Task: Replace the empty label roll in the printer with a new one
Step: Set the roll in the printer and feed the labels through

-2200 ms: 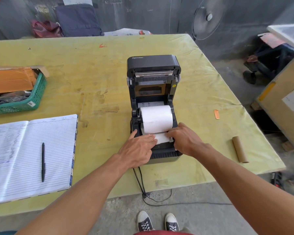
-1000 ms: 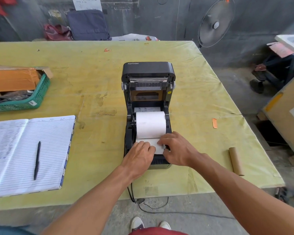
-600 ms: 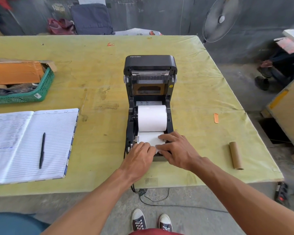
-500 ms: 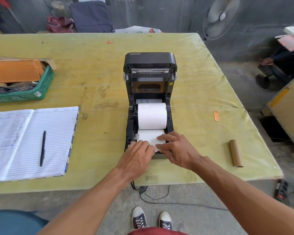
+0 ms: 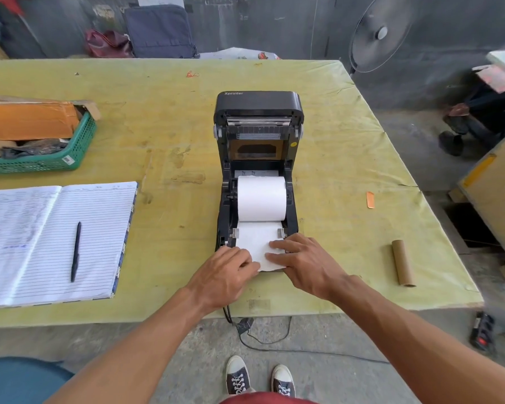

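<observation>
A black label printer [image 5: 257, 106] stands on the table with its lid tipped up and back. A full white label roll [image 5: 261, 198] lies in its bay. The roll's loose paper end [image 5: 257, 243] runs forward between two grey guides and over the printer's front edge. My left hand [image 5: 226, 277] pinches the paper's left front corner. My right hand [image 5: 301, 262] lies on the paper's right side with its fingers spread flat. The empty brown cardboard core [image 5: 403, 263] lies on the table to the right of the printer.
An open lined notebook [image 5: 29, 243] with a black pen [image 5: 76, 252] lies at the left. A green basket [image 5: 79, 147] holding brown packets stands behind it. A small orange strip [image 5: 370, 200] lies right of the printer. The printer's cable [image 5: 245, 328] hangs off the yellow-green table's [image 5: 164, 118] near edge.
Both hands have drawn the paper end forward out of the bay, so it now reaches past the printer's front edge. My right fingers have flattened on it.
</observation>
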`<move>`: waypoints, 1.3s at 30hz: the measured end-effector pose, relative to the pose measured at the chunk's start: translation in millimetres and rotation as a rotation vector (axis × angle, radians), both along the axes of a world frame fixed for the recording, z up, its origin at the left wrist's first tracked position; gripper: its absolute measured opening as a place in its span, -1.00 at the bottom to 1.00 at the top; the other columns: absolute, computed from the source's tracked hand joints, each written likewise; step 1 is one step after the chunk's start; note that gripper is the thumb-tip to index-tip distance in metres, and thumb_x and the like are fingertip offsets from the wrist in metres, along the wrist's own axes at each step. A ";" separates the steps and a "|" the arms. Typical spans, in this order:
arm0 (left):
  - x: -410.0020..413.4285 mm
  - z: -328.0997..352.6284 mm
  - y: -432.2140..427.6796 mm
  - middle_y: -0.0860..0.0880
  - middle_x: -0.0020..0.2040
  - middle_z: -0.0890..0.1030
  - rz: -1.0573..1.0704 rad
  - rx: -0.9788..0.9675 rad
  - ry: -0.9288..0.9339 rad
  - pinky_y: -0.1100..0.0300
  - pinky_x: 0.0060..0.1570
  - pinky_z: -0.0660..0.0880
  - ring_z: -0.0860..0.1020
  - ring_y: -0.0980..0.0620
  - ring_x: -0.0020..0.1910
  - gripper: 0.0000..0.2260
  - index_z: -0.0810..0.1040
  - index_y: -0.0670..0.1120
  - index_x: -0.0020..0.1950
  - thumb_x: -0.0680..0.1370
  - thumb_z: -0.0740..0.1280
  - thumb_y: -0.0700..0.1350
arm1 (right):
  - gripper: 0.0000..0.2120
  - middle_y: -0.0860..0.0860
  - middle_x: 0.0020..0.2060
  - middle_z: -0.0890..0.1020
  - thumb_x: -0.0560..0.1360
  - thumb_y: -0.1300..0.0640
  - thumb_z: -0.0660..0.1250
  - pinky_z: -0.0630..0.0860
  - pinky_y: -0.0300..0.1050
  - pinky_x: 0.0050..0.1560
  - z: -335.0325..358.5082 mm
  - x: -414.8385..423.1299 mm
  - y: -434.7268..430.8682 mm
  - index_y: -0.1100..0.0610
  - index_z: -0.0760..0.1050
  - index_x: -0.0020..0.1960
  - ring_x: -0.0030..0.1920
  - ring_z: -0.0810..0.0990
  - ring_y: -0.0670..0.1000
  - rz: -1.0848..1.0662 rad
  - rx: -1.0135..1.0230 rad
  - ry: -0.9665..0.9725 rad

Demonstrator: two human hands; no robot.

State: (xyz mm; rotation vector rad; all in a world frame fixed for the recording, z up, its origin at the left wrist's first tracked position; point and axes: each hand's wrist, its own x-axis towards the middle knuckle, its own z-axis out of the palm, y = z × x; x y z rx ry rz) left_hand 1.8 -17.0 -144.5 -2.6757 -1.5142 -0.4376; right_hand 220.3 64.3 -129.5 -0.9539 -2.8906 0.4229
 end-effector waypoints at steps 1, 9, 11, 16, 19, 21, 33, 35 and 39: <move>-2.7 -1.4 -0.6 -0.08 -0.10 0.56 0.008 -0.015 0.019 0.13 -0.10 0.47 0.51 -0.01 -0.16 -0.80 0.58 -0.15 0.11 0.53 0.37 -0.10 | -0.61 0.00 0.41 0.53 0.59 0.19 0.28 0.44 0.11 0.26 1.7 -0.2 -0.5 -0.04 0.55 0.38 0.30 0.47 0.15 0.003 -0.012 0.017; -13.4 -6.9 -7.4 -0.25 0.40 0.44 0.110 -0.117 0.170 -0.22 0.32 0.39 0.42 -0.19 0.39 -0.31 0.41 -0.19 0.43 0.30 0.44 -0.41 | -0.65 0.05 0.33 0.61 0.54 0.21 0.35 0.52 0.19 0.20 2.2 6.8 -7.9 0.02 0.62 0.31 0.22 0.56 0.18 0.057 0.037 0.030; -12.8 -7.2 -8.6 -0.25 0.41 0.42 0.097 -0.112 0.134 -0.17 0.33 0.39 0.40 -0.19 0.40 -0.33 0.40 -0.18 0.44 0.33 0.41 -0.42 | -0.58 0.09 0.39 0.55 0.55 0.22 0.33 0.50 0.18 0.25 1.6 5.4 -9.9 0.04 0.53 0.40 0.26 0.52 0.20 0.048 0.060 -0.003; -11.6 -8.4 -14.9 -0.27 0.41 0.42 0.086 -0.106 0.097 -0.14 0.35 0.37 0.40 -0.20 0.40 -0.34 0.41 -0.17 0.43 0.33 0.39 -0.43 | -0.55 0.14 0.45 0.47 0.58 0.24 0.27 0.45 0.19 0.30 4.0 5.9 -11.2 0.04 0.48 0.45 0.30 0.47 0.22 0.033 0.048 -0.028; -9.7 -8.4 -17.5 -0.29 0.43 0.37 0.094 -0.114 0.086 -0.14 0.39 0.29 0.36 -0.20 0.42 -0.31 0.39 -0.15 0.44 0.32 0.39 -0.43 | -0.55 0.17 0.43 0.49 0.54 0.25 0.29 0.47 0.19 0.28 3.5 8.5 -15.7 0.06 0.51 0.42 0.27 0.50 0.24 0.062 0.067 -0.027; -9.4 -7.0 -18.4 -0.27 0.47 0.30 0.100 -0.150 0.084 -0.10 0.45 0.19 0.28 -0.18 0.47 -0.31 0.33 -0.12 0.47 0.36 0.36 -0.42 | -0.55 0.21 0.40 0.52 0.50 0.25 0.32 0.50 0.21 0.23 2.1 10.3 -17.4 0.07 0.55 0.37 0.23 0.53 0.27 0.063 0.094 -0.021; -16.3 -5.5 -20.9 -0.17 0.58 0.03 0.121 -0.290 0.186 0.05 0.53 -0.12 -0.03 -0.06 0.57 -0.39 0.10 -0.06 0.57 0.51 0.07 -0.06 | -0.28 0.05 0.57 0.29 0.37 0.18 0.24 0.28 0.07 0.48 19.5 -0.7 -25.3 0.05 0.31 0.55 0.48 0.28 0.09 -0.087 -0.129 -0.168; -15.8 0.8 -17.7 -0.17 0.58 0.08 0.118 -0.323 0.146 0.10 0.52 -0.13 0.00 -0.04 0.57 -0.38 0.12 -0.09 0.57 0.49 0.05 -0.06 | -0.28 0.06 0.51 0.39 0.34 0.26 0.22 0.32 0.02 0.46 27.5 -3.8 -24.9 0.12 0.33 0.52 0.45 0.32 0.07 -0.126 -0.199 -0.149; -18.6 13.6 -14.5 -0.17 0.54 0.23 0.072 -0.369 0.056 0.13 0.50 -0.05 0.11 -0.05 0.54 -0.40 0.20 -0.10 0.54 0.47 0.06 -0.13 | -0.34 0.11 0.24 0.58 0.36 0.40 0.11 0.44 0.04 0.33 37.1 -4.6 -22.6 0.12 0.35 0.45 0.30 0.48 0.12 -0.193 -0.274 -0.137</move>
